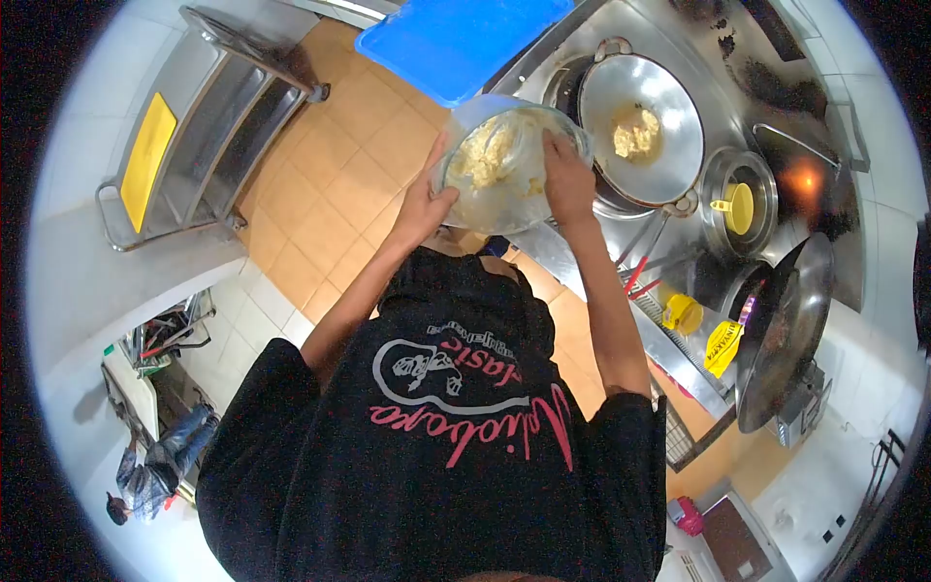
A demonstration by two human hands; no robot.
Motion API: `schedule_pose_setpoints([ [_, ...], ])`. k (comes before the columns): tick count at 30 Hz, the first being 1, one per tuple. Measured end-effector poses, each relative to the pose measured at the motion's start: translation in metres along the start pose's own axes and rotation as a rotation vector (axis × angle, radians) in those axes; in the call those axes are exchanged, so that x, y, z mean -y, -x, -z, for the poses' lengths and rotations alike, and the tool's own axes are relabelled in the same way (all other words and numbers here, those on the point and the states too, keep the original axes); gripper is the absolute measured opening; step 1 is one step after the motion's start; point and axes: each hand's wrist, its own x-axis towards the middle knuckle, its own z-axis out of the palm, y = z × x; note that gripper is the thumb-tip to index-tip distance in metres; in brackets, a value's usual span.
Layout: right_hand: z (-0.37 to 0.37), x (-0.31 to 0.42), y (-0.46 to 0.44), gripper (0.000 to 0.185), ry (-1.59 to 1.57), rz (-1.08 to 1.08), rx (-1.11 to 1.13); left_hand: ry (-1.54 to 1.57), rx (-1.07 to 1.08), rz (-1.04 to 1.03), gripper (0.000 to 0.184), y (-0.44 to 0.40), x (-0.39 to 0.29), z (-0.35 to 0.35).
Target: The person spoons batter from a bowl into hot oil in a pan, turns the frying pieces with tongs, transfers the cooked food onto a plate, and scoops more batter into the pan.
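Between my two hands is a clear bowl (506,208), tilted, with a pale yellow, lumpy batter (485,155) smeared on its inside. My left hand (424,202) grips its left edge, with the thumb on the near side. On the right side my right hand (567,179) holds the bowl, its fingers over the rim. Just right of the bowl a two-handled wok (674,102) sits on the stove. A clump of similar pale batter (636,134) lies in the wok's middle.
A blue tray (456,44) is beyond the bowl. On the steel counter are a metal pan (716,209) with a yellow cup (738,208), a yellow container (683,313), a yellow packet (723,347) and a large dark wok (790,330). Shelving (228,126) stands left; another person (160,466) is farther off.
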Motion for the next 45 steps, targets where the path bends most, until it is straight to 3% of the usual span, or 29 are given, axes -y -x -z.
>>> schedule_pose_setpoints([
  [2,-0.015,0.002,0.009,0.047,0.014,0.001,0.271,0.036,0.001,0.018,0.078,0.0,-0.003,-0.001],
  [5,0.0,0.021,0.025,0.045,0.059,0.009,0.474,0.073,-0.02,0.033,0.078,0.001,0.002,-0.001],
  [6,0.005,0.023,0.022,0.031,0.087,0.086,0.392,0.072,-0.026,0.025,0.078,0.001,0.003,0.0],
  [7,0.008,0.024,0.018,0.031,0.084,0.087,0.394,0.071,-0.028,0.028,0.078,0.001,0.004,0.0],
  [9,0.018,0.029,0.01,0.04,0.095,-0.256,0.326,0.041,-0.014,0.073,0.078,0.003,0.004,0.0],
  [11,0.007,0.026,0.016,0.041,0.086,-0.273,0.3,0.034,-0.004,0.058,0.078,0.002,0.001,0.0],
  [14,-0.002,0.029,0.028,0.043,0.07,-0.198,0.431,0.056,0.005,0.047,0.078,0.002,-0.003,0.0],
  [17,0.023,0.044,0.038,0.038,-0.126,-0.286,0.271,0.063,-0.013,0.051,0.077,0.004,0.007,0.001],
  [19,0.034,0.048,0.043,0.031,-0.472,-0.126,0.122,0.044,-0.019,0.032,0.076,0.002,0.009,0.001],
  [23,0.046,0.071,0.055,0.03,-0.63,-0.23,0.313,0.068,-0.039,0.019,0.075,-0.002,0.008,0.0],
  [25,0.043,0.074,0.053,0.034,-0.577,-0.173,0.379,0.107,-0.037,0.046,0.075,-0.003,0.005,0.001],
  [27,0.023,0.069,0.052,0.041,-0.193,-0.177,0.507,0.177,-0.006,0.079,0.076,-0.001,-0.001,0.0],
  [30,0.015,0.049,0.043,0.039,0.049,-0.133,0.453,0.151,-0.035,-0.025,0.076,-0.004,0.008,-0.001],
  [33,0.047,0.038,0.029,0.034,0.087,-0.297,0.345,0.141,-0.045,0.078,0.077,0.0,0.015,-0.003],
  [36,0.052,0.037,0.033,0.041,0.12,-0.411,0.444,0.097,-0.042,0.022,0.078,0.0,0.012,-0.005],
  [40,0.038,0.043,0.049,0.044,-0.05,-0.29,0.478,0.02,-0.031,0.132,0.079,0.001,0.0,-0.006],
  [43,0.048,0.045,0.044,0.042,-0.077,-0.39,0.351,0.006,-0.03,0.067,0.079,0.005,0.007,-0.005],
  [45,0.033,0.04,0.046,0.041,-0.114,-0.305,0.414,-0.047,-0.063,-0.009,0.079,-0.001,0.01,-0.006],
])
